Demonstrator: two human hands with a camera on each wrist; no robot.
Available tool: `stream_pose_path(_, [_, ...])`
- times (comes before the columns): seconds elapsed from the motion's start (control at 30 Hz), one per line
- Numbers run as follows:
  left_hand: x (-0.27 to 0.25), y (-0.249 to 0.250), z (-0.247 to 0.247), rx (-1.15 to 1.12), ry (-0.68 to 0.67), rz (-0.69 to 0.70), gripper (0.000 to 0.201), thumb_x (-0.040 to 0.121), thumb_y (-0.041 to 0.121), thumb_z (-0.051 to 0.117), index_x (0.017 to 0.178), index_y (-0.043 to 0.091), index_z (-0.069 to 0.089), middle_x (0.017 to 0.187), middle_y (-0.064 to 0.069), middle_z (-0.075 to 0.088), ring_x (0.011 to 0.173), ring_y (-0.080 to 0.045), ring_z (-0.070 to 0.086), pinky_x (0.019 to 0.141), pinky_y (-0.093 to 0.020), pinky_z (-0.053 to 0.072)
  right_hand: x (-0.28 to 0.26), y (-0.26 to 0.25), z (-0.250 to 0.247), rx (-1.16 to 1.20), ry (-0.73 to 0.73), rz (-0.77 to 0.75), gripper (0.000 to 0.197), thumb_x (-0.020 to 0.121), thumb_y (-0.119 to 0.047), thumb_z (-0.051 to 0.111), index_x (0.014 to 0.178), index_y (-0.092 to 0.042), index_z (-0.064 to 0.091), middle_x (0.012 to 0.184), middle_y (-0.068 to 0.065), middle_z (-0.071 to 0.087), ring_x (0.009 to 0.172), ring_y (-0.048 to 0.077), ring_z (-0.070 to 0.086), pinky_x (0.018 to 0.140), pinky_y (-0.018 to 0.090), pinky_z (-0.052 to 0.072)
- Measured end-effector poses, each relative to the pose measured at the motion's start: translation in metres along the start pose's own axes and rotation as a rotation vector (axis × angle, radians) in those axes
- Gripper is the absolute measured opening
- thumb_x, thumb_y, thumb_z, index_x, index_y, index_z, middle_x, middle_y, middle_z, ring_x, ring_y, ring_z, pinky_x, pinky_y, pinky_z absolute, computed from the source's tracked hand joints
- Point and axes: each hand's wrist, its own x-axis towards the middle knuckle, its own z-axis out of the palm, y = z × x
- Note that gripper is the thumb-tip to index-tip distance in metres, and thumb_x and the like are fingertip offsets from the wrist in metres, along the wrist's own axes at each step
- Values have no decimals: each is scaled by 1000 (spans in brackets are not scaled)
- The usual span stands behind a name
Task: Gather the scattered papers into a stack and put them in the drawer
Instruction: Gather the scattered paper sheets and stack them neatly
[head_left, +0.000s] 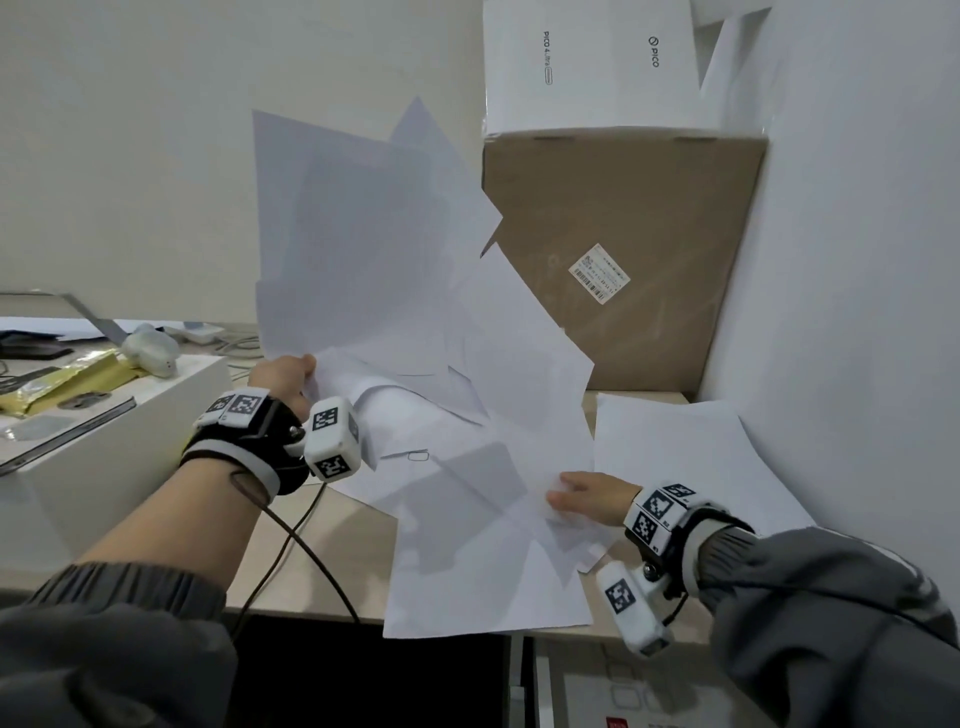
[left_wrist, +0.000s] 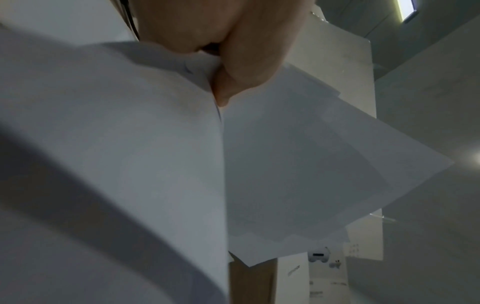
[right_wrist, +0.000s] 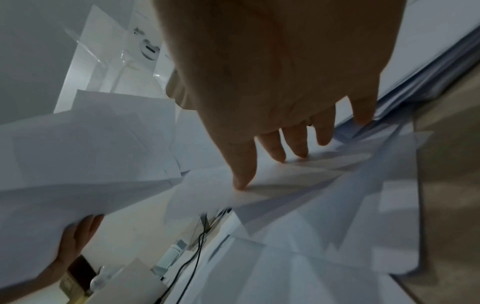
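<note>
Papers (head_left: 415, 322) hide left hand (head_left: 283, 382) fingertips; drawer (head_left: 623, 686) cut off.

Head view evenly lit, soft shadows on papers (head_left: 415, 312); edges bowed. Both wrist views dim, motion-blurred; ceiling light (left_wrist: 410, 12) glare at 1 o'clock.

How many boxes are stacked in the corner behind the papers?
2: a brown box standing on the desk against the right wall, and a white box on top of it. Raised papers hide the brown one's left edge, so more may be hidden.
</note>
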Motion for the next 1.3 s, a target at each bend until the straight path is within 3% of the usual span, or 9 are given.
stream_pose_path(0.17, [8, 7, -9, -114, 24, -70, 39, 97, 12, 52, 134, 3, 47, 128, -10, 58, 120, -27, 55, 86, -35, 45, 2, -4, 11, -165, -196, 11, 102, 77, -76, 43, 151, -11, 14, 158, 4, 22, 144, 21, 24, 118, 35, 17])
stream_pose_path(0.27, [14, 8, -17, -83, 15, -104, 37, 99, 14, 48, 134, 2, 46, 123, -4, 56, 118, -25, 54, 87, -37, 41, 2, -6, 17, -263, -195, 40, 77, 94, -55, 41, 149, -7, 18, 157, 9, 23, 144, 24, 24, 117, 33, 18])
stream_pose_path(0.4, [31, -1, -30, -1, 80, -78, 25, 100, 16, 46, 117, 0, 54, 114, -12, 62, 92, -23, 52, 84, -34, 36, 6, -6, 13, -127, -59, 47, 84, 90, -57, 47, 151, -8, 15, 158, 7, 20, 144, 21, 25, 116, 31, 20])
stream_pose_path(0.5, [24, -11, -29, 46, 72, -98, 33, 101, 13, 43, 128, -5, 49, 117, -11, 59, 96, -25, 53, 85, -35, 35, 2, -22, 12, 72, 123, -56, 94, 83, -61, 55, 151, -13, 13, 157, 3, 22, 143, 20, 26, 114, 33, 23])
stream_pose_path(0.63, [14, -34, -23, 87, 28, -139, 44, 102, 10, 37, 143, -6, 34, 148, -22, 39, 136, -34, 39, 106, -41, 35, 6, -50, 29, -27, 61, -142, 110, 76, -56, 68, 152, -15, 0, 160, 3, 9, 147, 20, 15, 118, 35, 18])
stream_pose_path(0.83, [5, -55, -23, 37, -55, -212, 43, 103, 13, 38, 141, -7, 35, 147, -17, 42, 135, -31, 41, 106, -39, 36, 27, -39, 40, -52, 107, 30, 65, 88, -9, 46, 146, -17, 18, 133, 15, 48, 121, 32, 51, 99, 36, 44])
stream_pose_path(0.97, [7, -60, -20, -64, -127, -251, 39, 99, 22, 48, 131, -1, 48, 132, -7, 56, 108, -30, 59, 79, -39, 46, 31, -32, 33, -3, 52, 63, 61, 97, -26, 45, 149, -10, 17, 148, 15, 37, 132, 30, 42, 104, 33, 37])
stream_pose_path(1.13, [1, -53, -2, -138, -150, -183, 30, 96, 22, 55, 121, 6, 54, 117, -8, 63, 106, -24, 59, 84, -41, 47, 21, -37, 13, 267, 36, -11, 66, 96, -52, 38, 148, -13, 28, 154, 5, 30, 141, 22, 30, 113, 33, 22])
stream_pose_path(1.3, [0, -69, 6, -217, -237, -173, 34, 94, 14, 57, 128, 11, 55, 122, -11, 64, 109, -34, 61, 89, -51, 50, 11, -38, -28, 990, 195, -57, 73, 88, -71, 18, 122, -22, 59, 114, -2, 65, 99, 17, 61, 77, 34, 38])
